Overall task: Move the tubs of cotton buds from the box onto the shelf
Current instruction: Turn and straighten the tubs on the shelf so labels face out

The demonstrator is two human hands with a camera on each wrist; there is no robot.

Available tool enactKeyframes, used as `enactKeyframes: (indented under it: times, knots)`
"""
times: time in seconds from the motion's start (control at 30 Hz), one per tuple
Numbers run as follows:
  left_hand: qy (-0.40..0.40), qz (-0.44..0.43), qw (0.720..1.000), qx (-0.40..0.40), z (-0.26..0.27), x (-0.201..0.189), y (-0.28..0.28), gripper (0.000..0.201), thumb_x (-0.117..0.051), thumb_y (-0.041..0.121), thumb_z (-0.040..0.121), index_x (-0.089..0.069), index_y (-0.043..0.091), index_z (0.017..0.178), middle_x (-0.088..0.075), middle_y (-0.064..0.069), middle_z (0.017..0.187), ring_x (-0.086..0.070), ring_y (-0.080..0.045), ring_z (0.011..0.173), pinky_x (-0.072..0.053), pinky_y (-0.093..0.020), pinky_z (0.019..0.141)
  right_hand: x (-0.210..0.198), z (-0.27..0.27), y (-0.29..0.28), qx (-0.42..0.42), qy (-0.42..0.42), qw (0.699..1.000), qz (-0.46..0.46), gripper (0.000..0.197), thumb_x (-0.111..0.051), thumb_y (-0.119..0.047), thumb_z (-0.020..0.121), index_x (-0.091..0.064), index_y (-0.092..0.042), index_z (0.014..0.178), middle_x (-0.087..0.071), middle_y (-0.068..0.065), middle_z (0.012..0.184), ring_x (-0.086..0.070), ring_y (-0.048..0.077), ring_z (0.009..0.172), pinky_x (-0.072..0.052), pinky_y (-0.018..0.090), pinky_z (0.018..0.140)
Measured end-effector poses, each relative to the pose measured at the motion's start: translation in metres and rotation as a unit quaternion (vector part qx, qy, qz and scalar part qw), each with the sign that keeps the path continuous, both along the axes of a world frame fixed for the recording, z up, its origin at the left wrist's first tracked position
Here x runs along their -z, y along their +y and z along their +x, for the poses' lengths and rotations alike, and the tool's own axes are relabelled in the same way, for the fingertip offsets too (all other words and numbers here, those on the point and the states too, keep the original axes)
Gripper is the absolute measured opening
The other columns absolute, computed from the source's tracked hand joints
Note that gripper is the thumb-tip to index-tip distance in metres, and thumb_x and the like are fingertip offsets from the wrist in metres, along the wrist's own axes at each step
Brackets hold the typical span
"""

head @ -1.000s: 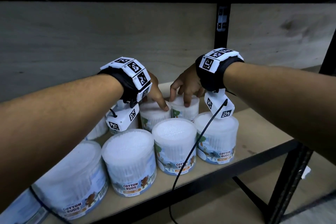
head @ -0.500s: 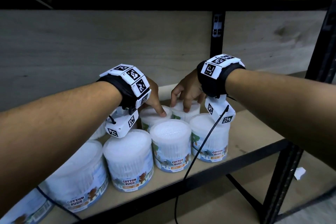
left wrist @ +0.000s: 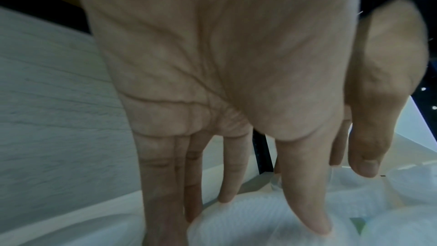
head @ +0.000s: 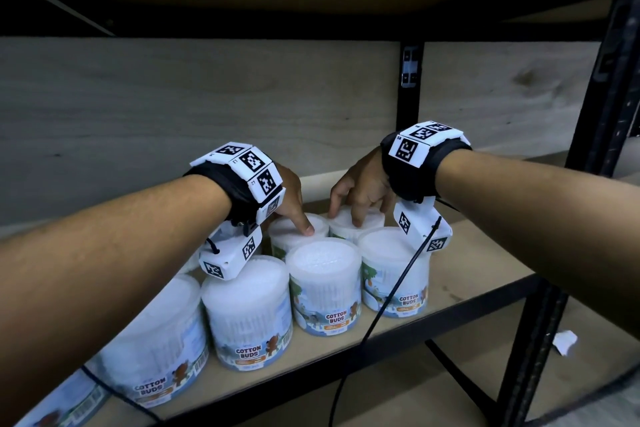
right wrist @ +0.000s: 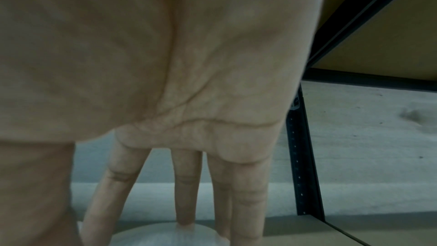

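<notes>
Progress: several round clear plastic tubs of white cotton buds [head: 323,288] stand grouped on the pale wooden shelf board [head: 485,274]. The left hand [head: 289,198] holds one rear tub [head: 298,229] from above, fingers down its far side and thumb on the lid. The right hand [head: 360,189], at 3 o'clock from it, grips the neighbouring rear tub [head: 358,222] likewise. The box is not in view, so the remaining count cannot be judged. Surroundings: black steel uprights [head: 410,87], plywood back panel [head: 173,121], dim lighting.
</notes>
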State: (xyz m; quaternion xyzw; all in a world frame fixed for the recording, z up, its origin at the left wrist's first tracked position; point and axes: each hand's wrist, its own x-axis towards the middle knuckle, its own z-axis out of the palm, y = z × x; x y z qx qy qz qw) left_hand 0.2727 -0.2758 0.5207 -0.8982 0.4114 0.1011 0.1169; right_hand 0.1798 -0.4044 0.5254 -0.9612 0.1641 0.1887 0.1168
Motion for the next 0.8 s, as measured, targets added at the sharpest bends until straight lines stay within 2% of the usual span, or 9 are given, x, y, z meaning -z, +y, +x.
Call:
enactKeyframes:
  times: [0.07,0.17,0.27,0.37,0.43,0.53,0.6,0.67,0.8]
  knots:
    - [0.010,-0.012,1.000,-0.001,-0.001,0.000,0.003,0.054,-0.069,0.057,0.080,-0.073,0.010,0.106,-0.060,0.001,0.070,-0.056,-0.008,0.055,-0.048,-0.017,0.063,-0.001,-0.002,0.002,0.006,-0.002,1.000,0.007,0.053,-0.069,-0.009,0.087,-0.057,-0.032,0.132,-0.056,0.004,0.133,-0.058,0.028,0.122,-0.057,0.025,0.072]
    - [0.040,-0.036,0.999,-0.001,0.003,0.001,0.012,0.056,-0.073,0.054,0.078,-0.070,0.011,0.113,-0.063,0.000,0.079,-0.063,-0.012,0.066,-0.053,-0.023,0.070,0.000,-0.005,0.006,0.013,-0.004,1.000,0.020,0.052,-0.064,-0.003,0.089,-0.056,-0.027,0.134,-0.056,0.009,0.132,-0.058,0.028,0.120,-0.057,0.022,0.061]
    - [0.081,-0.096,0.992,-0.016,0.010,0.001,0.022,0.067,-0.079,0.051,0.073,-0.062,0.013,0.125,-0.069,-0.005,0.091,-0.071,-0.026,0.091,-0.060,-0.037,0.083,-0.001,-0.005,0.009,0.005,-0.011,1.000,0.015,0.051,-0.058,0.001,0.092,-0.052,-0.020,0.139,-0.055,0.010,0.121,-0.061,0.020,0.093,-0.054,0.020,0.056]
    - [0.066,-0.113,0.991,-0.023,0.019,0.000,0.036,0.077,-0.078,0.058,0.067,-0.053,0.029,0.133,-0.069,0.003,0.090,-0.071,-0.018,0.081,-0.059,-0.034,0.084,-0.005,-0.003,0.012,0.006,-0.007,1.000,0.005,0.051,-0.053,0.004,0.094,-0.050,-0.017,0.140,-0.051,0.005,0.111,-0.052,0.010,0.073,-0.052,0.017,0.045]
    - [0.069,-0.123,0.990,-0.029,0.027,-0.002,0.046,0.091,-0.077,0.066,0.056,-0.049,0.035,0.136,-0.072,0.001,0.101,-0.073,-0.017,0.078,-0.061,-0.032,0.079,-0.010,-0.002,0.015,0.010,-0.020,1.000,-0.016,0.050,-0.056,0.000,0.093,-0.052,-0.024,0.138,-0.053,-0.001,0.099,-0.050,0.008,0.073,-0.052,0.019,0.046]
    - [0.042,-0.137,0.989,-0.025,0.034,-0.009,0.068,0.078,-0.076,0.059,0.070,-0.050,0.031,0.138,-0.064,0.005,0.119,-0.069,-0.017,0.093,-0.060,-0.030,0.076,-0.020,0.006,0.025,0.006,-0.043,0.998,-0.050,0.044,-0.059,-0.009,0.092,-0.058,-0.033,0.130,-0.049,-0.005,0.092,-0.050,0.007,0.074,-0.049,0.017,0.051]
    - [-0.002,-0.128,0.992,-0.015,0.034,-0.015,0.083,0.070,-0.070,0.055,0.079,-0.048,0.029,0.140,-0.058,0.007,0.130,-0.058,-0.015,0.114,-0.051,-0.025,0.084,-0.024,0.012,0.034,0.007,-0.056,0.997,-0.053,0.040,-0.059,-0.011,0.092,-0.060,-0.034,0.125,-0.049,-0.005,0.088,-0.050,0.009,0.071,-0.048,0.016,0.048]
    - [-0.042,-0.117,0.992,-0.013,0.038,-0.020,0.098,0.066,-0.066,0.054,0.083,-0.047,0.029,0.141,-0.054,0.009,0.135,-0.050,-0.014,0.123,-0.043,-0.026,0.096,-0.026,0.020,0.045,0.007,-0.071,0.996,-0.046,0.038,-0.062,-0.013,0.092,-0.061,-0.033,0.124,-0.046,-0.006,0.081,-0.051,0.013,0.072,-0.046,0.015,0.044]
    - [-0.079,-0.079,0.993,-0.028,0.052,-0.023,0.125,0.066,-0.065,0.055,0.083,-0.044,0.031,0.142,-0.050,0.008,0.139,-0.046,-0.016,0.128,-0.036,-0.032,0.108,-0.027,0.036,0.073,-0.009,-0.094,0.995,-0.042,0.037,-0.064,-0.019,0.092,-0.060,-0.031,0.127,-0.049,-0.005,0.090,-0.061,0.026,0.099,-0.050,0.022,0.058]
